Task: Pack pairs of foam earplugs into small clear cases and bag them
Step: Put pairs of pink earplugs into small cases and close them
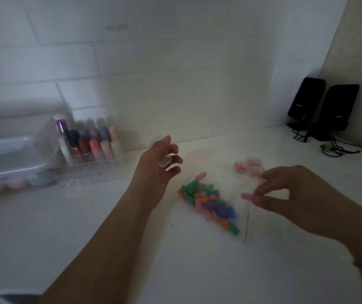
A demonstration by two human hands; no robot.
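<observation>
A loose heap of foam earplugs [208, 204], green, purple, orange and pink, lay on the white worktop [88, 227] at the edge of a clear bag [226, 183]. Farther back lay small clear cases [250, 166] holding pink plugs. One clear case [164, 161] sat in the left hand [157, 163]; one pink earplug [247, 196] was pinched by the right hand [285, 191].

Clear case [164, 161] in left hand [158, 163]

Two black speakers [322, 106] with cables in right bench corner; clear organizer [90, 170] holding coloured tubes against wall; lidded clear box [11, 154] far left.
</observation>
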